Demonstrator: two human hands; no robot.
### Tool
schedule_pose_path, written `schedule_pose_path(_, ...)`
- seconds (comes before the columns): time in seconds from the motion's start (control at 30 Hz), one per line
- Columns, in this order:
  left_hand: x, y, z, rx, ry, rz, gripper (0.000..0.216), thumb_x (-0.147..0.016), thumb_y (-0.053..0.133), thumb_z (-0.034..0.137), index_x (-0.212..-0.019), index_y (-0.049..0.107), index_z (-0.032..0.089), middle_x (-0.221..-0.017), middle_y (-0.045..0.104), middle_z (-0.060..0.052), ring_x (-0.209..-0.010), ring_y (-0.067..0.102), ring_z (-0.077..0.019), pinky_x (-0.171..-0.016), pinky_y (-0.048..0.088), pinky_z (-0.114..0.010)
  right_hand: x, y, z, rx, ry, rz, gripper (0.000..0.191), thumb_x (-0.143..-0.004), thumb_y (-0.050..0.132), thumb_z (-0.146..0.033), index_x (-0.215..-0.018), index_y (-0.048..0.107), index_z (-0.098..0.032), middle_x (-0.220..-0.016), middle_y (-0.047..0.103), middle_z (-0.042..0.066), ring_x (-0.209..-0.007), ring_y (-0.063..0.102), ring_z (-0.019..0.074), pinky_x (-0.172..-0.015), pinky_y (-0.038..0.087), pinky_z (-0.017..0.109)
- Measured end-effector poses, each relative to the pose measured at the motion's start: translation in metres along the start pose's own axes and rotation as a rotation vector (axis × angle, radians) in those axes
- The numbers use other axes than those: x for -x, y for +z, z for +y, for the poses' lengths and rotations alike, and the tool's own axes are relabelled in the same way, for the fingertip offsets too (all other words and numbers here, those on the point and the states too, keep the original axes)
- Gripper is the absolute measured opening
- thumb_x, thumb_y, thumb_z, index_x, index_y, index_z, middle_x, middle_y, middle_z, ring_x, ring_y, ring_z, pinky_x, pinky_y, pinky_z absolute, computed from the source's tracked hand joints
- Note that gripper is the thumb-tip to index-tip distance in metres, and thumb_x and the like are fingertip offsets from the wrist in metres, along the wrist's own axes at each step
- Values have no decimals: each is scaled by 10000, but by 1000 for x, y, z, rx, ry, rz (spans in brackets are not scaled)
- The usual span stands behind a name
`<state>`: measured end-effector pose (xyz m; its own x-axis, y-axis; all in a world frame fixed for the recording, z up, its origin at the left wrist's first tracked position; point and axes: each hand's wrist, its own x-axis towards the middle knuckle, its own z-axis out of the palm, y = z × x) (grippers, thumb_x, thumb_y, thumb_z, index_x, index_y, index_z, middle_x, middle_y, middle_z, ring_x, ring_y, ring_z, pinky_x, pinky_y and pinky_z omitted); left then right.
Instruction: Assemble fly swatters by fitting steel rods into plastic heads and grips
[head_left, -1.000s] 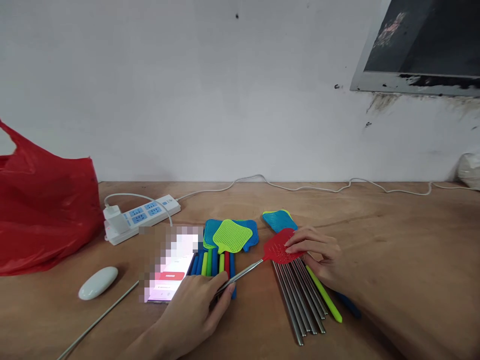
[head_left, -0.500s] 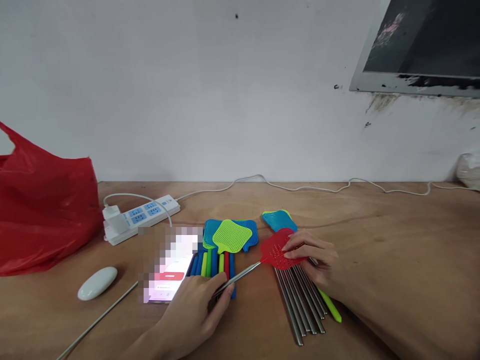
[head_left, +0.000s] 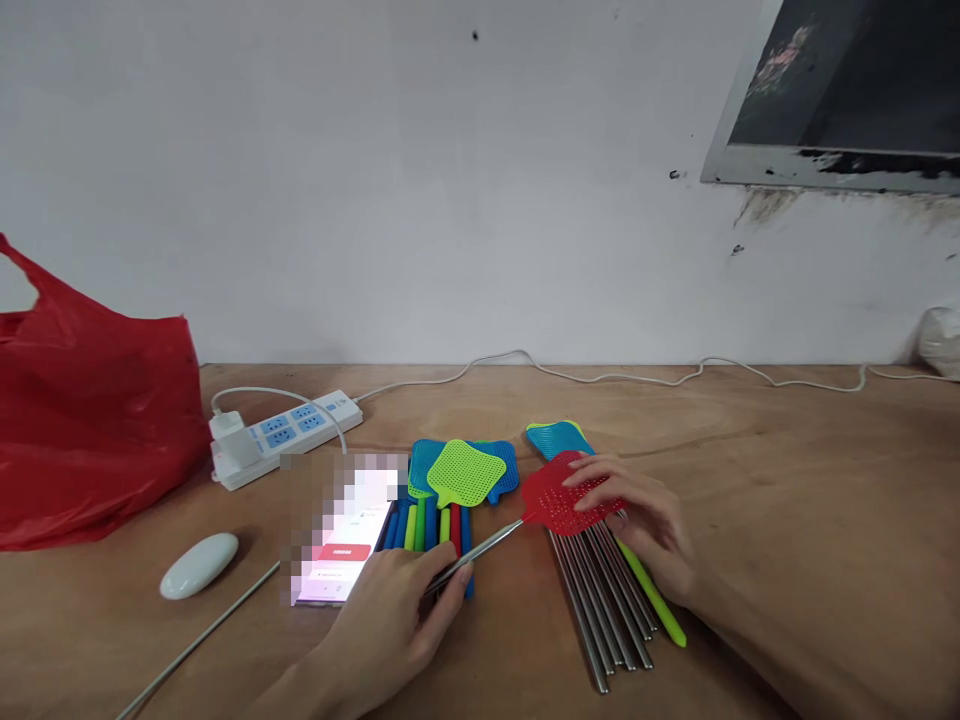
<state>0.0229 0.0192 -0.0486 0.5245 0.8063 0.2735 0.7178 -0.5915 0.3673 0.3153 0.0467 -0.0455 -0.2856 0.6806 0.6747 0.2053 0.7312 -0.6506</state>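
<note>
My left hand [head_left: 409, 605] is closed round the metal rod [head_left: 489, 548] of a fly swatter with a red perforated head [head_left: 559, 500]. At that head is my right hand [head_left: 652, 515], its fingers stretched out and apart over the right edge. Beneath it lie several bare metal rods [head_left: 600, 610], a lime-green handle [head_left: 652, 595] and a blue swatter head [head_left: 559, 438]. Left of these, a lime-green swatter head [head_left: 466, 473] rests on blue ones. Several coloured handles [head_left: 420, 525] lie below them, partly hidden by my left hand.
A lit phone [head_left: 349, 545] lies by my left hand, partly blurred. Further left are a white mouse-shaped object [head_left: 199, 566], a white power strip [head_left: 289, 437] with a plug, and a red plastic bag [head_left: 97, 430]. A thin white cable [head_left: 600, 378] runs along the wall.
My right hand's fingers have loosened and spread on the red head, and the hand has shifted slightly right. My left hand still holds the rod in nearly the same place.
</note>
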Motion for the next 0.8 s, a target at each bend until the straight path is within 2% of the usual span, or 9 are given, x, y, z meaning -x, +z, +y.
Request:
schedule_pose_path(0.07, 1, -1, 1, -5, 7, 8, 383, -1025, 360, 348, -715, 543, 218, -538, 509, 27, -460, 509, -154, -480, 255, -270, -1, 0, 2, -92, 114, 141, 222, -958, 517, -307, -983, 733, -264, -1193, 689, 69, -1174, 593, 280, -1058, 397, 451)
schedule_pose_path(0.17, 1, -2, 1, -31, 24, 39, 359, -1019, 384, 349, -736, 559, 214, -550, 534, 25, -465, 525, -154, -477, 264, -260, -5, 1, 6, -209, 340, 325, 216, -931, 586, -421, -1024, 719, -277, -1218, 691, 50, -1137, 618, 264, -983, 455, 386)
schedule_pose_path(0.27, 1, 0, -1, -65, 41, 69, 350, -1018, 402, 347, -728, 546, 213, -559, 559, 21, -475, 548, -156, -475, 266, -255, -8, 6, 8, -326, 571, 371, 328, -833, 715, -484, -1083, 705, -271, -1083, 746, 47, -962, 684, 247, -814, 523, 336)
schedule_pose_path(0.33, 1, 2, -3, -77, 56, 74, 346, -1020, 403, 342, -738, 554, 212, -569, 574, 18, -475, 551, -156, -475, 272, -252, -7, 11, 9, -386, 647, 342, 371, -803, 745, -507, -1073, 713, -256, -968, 766, 41, -858, 702, 238, -731, 535, 319)
schedule_pose_path(0.4, 1, 3, -4, -82, 72, 80, 345, -1024, 398, 336, -750, 567, 212, -568, 576, 18, -466, 545, -154, -470, 270, -251, -5, 16, 10, -412, 648, 298, 348, -825, 726, -516, -1052, 719, -252, -934, 768, 31, -816, 702, 225, -719, 539, 313)
schedule_pose_path(0.53, 2, 4, -7, -91, 84, 101, 340, -1025, 407, 334, -756, 577, 213, -551, 564, 24, -446, 531, -155, -454, 245, -259, 0, 22, 11, -389, 577, 259, 308, -886, 665, -514, -1070, 708, -271, -999, 760, 15, -880, 695, 214, -794, 541, 315)
schedule_pose_path(0.67, 3, 6, -8, -53, 89, 99, 321, -1022, 410, 314, -781, 594, 210, -575, 589, 22, -461, 548, -155, -455, 265, -256, 2, 22, 9, -334, 557, 259, 340, -895, 638, -539, -1083, 701, -263, -1000, 761, 28, -919, 696, 235, -807, 547, 332)
schedule_pose_path(0.8, 3, 8, -8, -74, 100, 126, 323, -1017, 422, 317, -757, 582, 212, -530, 541, 38, -424, 502, -146, -442, 254, -257, 5, 22, 9, -297, 537, 258, 350, -897, 629, -546, -1089, 690, -260, -1023, 758, 33, -934, 694, 242, -843, 543, 349)
